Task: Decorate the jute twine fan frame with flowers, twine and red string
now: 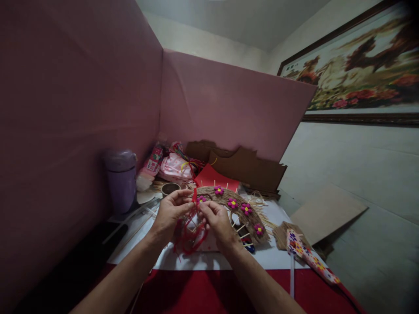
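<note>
A curved woven straw piece (238, 213) with several pink and yellow flowers lies on white paper (209, 259) in the middle of the table. My left hand (170, 211) and my right hand (216, 218) meet at its left end. Both pinch red yarn (191, 237), which hangs in a loose tangle below my fingers. A strand of the yarn rises between my thumbs to the straw's edge. Thin wooden sticks poke out from under the straw.
A purple lidded cup (121, 179) stands at the left by the pink partition (229, 100). Behind lie a small round tub (170, 188), plastic bags, red paper (214, 178) and brown cardboard (248, 168). A flower-patterned stick piece (309, 255) lies at the right on the red cloth.
</note>
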`<state>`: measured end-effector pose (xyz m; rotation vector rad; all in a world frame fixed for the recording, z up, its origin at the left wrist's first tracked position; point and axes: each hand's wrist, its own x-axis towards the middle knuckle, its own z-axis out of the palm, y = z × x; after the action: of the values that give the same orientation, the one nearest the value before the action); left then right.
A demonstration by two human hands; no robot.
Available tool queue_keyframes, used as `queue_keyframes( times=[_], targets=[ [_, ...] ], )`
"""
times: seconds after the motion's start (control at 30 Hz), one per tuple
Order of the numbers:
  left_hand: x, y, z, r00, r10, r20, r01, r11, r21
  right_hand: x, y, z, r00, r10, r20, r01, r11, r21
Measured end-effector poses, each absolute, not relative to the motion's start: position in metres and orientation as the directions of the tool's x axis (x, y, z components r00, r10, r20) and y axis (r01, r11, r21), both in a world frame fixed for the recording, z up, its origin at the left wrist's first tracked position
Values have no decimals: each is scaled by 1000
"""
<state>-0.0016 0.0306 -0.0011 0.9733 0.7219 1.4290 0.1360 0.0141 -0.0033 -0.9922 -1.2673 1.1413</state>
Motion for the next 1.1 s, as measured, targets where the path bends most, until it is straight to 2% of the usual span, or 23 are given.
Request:
queue_keyframes(
  times=[0.17, 0.27, 0.37, 0.5, 0.6, 0.7, 0.83, 1.0, 1.07, 1.1],
  targets=[
    [0, 28, -1, 98, 982, 158, -500, -89, 861, 135, 15, -6, -70, 972, 223, -100, 216, -971],
    [-4, 27, 6, 111, 989, 98, -581, -15, 814, 136, 15, -5, -60, 975, 213, -282, 188, -941],
    [-14, 28, 14, 171, 984, 47, -687, 84, 722, 142, 18, 2, -105, 979, 176, -533, 94, -841],
    [-34, 34, 22, 262, 960, 94, -777, 153, 611, 156, 25, 21, -203, 970, 132, -639, -30, -768],
    [-48, 35, 32, 323, 940, 110, -757, 187, 626, 166, 36, 42, -231, 959, 165, -620, -14, -784],
    [-56, 32, 51, 313, 939, 141, -753, 154, 640, 176, 51, 69, -225, 941, 252, -580, 78, -811],
    [-59, 32, 85, 125, 977, 172, -753, -19, 658, 194, 69, 106, -92, 932, 352, -535, 252, -807],
    [-57, 58, 126, -100, 971, 216, -715, -221, 664, 241, 88, 143, 95, 914, 395, -487, 389, -782],
    [-58, 75, 142, -185, 951, 246, -621, -307, 721, 271, 95, 154, 221, 871, 438, -385, 490, -782],
    [-59, 84, 150, -231, 936, 266, -535, -351, 769, 288, 97, 159, 285, 832, 475, -282, 547, -788]
  ],
)
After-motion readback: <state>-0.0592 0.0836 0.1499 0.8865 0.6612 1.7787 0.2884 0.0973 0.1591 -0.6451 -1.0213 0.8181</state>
